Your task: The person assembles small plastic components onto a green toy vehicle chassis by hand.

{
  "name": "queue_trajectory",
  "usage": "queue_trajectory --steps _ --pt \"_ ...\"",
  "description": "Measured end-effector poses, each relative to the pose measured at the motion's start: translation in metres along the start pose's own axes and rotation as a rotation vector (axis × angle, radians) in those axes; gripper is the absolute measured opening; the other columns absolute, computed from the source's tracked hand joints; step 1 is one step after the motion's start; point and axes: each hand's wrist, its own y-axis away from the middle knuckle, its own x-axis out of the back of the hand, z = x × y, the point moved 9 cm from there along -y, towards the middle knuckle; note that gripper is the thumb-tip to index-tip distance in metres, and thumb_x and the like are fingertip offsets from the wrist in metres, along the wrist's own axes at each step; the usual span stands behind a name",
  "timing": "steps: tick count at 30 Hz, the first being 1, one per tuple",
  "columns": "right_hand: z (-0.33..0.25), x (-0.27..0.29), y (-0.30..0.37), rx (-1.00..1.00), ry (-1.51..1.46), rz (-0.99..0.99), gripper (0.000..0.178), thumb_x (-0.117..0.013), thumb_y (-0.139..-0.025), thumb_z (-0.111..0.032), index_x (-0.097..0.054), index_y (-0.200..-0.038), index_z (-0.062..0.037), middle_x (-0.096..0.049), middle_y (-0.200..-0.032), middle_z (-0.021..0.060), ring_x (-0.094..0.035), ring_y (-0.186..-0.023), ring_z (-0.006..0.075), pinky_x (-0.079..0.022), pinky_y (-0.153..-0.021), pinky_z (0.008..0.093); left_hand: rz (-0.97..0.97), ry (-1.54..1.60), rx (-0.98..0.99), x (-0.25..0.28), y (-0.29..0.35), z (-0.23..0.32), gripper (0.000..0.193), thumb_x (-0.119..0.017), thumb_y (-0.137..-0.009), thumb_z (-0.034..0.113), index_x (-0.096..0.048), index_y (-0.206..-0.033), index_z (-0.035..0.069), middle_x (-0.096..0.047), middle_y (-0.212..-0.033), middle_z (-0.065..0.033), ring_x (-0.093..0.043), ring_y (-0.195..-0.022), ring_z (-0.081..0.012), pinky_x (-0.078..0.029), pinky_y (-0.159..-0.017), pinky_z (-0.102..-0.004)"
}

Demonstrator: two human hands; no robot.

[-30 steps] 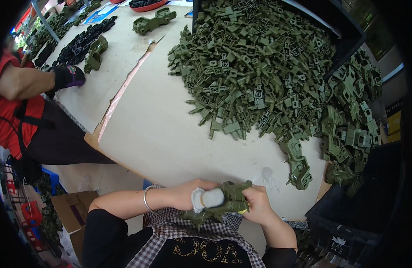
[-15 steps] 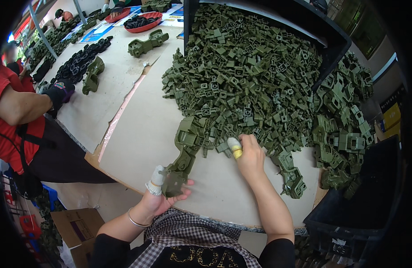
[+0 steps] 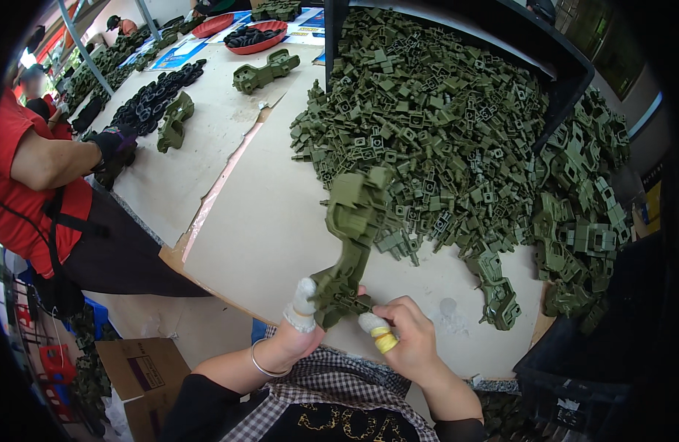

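Note:
My left hand, with a white covering on its thumb, grips the lower end of a long olive-green plastic toy vehicle body. The body is raised over the front of the table and slants up toward the pile. My right hand, its thumb wrapped in white and yellow, is closed at the body's near end. Between its fingers and the body shows a small green plastic part, mostly hidden. Beyond lies a large heap of small green plastic parts.
Another green vehicle body lies right of my hands, with more bodies stacked beyond it. A black bin stands at the lower right. On the left, a co-worker in red handles parts beside black wheels. A red bowl sits farther back.
My right hand has come back from the heap's near edge to the held body's near end. The body has risen and shifted right in my left hand. The whole view has shifted slightly.

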Motion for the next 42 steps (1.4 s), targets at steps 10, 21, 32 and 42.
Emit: queue_trajectory --steps 10,21,32,42 --pt "0.035 -0.021 0.030 -0.003 -0.209 -0.075 0.032 -0.066 -0.073 -0.006 -0.057 -0.104 -0.0025 -0.061 -0.098 0.0080 -0.059 -0.088 0.0193 -0.047 -0.075 0.0312 -0.236 -0.858 -0.399 -0.050 0.017 0.019 0.067 -0.075 -0.066 0.025 -0.043 -0.119 0.000 -0.051 -0.116 -0.0149 -0.044 -0.113 -0.0301 -0.034 -0.097 -0.0384" --pt "0.049 -0.048 0.047 -0.177 -0.522 0.068 0.041 -0.068 -0.073 -0.015 -0.052 -0.109 -0.0037 -0.055 -0.106 0.0083 -0.056 -0.095 0.0193 -0.045 -0.079 0.0331 -0.226 -0.615 -0.492 -0.060 0.020 0.006 0.064 -0.079 -0.063 0.021 -0.045 -0.113 0.001 -0.050 -0.115 -0.0152 -0.040 -0.119 -0.0315 -0.032 -0.099 -0.0412" --pt "0.042 -0.040 0.038 -0.132 -0.425 0.162 0.038 -0.067 -0.074 -0.014 -0.053 -0.108 -0.0028 -0.057 -0.104 0.0076 -0.056 -0.095 0.0181 -0.045 -0.080 0.0332 -0.164 -0.428 -0.317 -0.044 0.004 -0.003 0.057 -0.074 -0.070 0.026 -0.044 -0.114 0.007 -0.041 -0.131 -0.0161 -0.018 -0.134 -0.0313 -0.019 -0.106 -0.0424" --pt "0.014 -0.009 0.023 0.024 0.166 -0.366 0.028 -0.062 -0.073 -0.014 -0.058 -0.098 -0.0022 -0.058 -0.089 0.0144 -0.057 -0.082 0.0340 -0.049 -0.071 0.0385 -0.179 -0.098 0.247 -0.012 -0.014 -0.023 0.063 -0.057 -0.084 0.035 -0.028 -0.131 0.003 -0.044 -0.122 -0.0150 -0.046 -0.114 -0.0283 -0.045 -0.091 -0.0393"
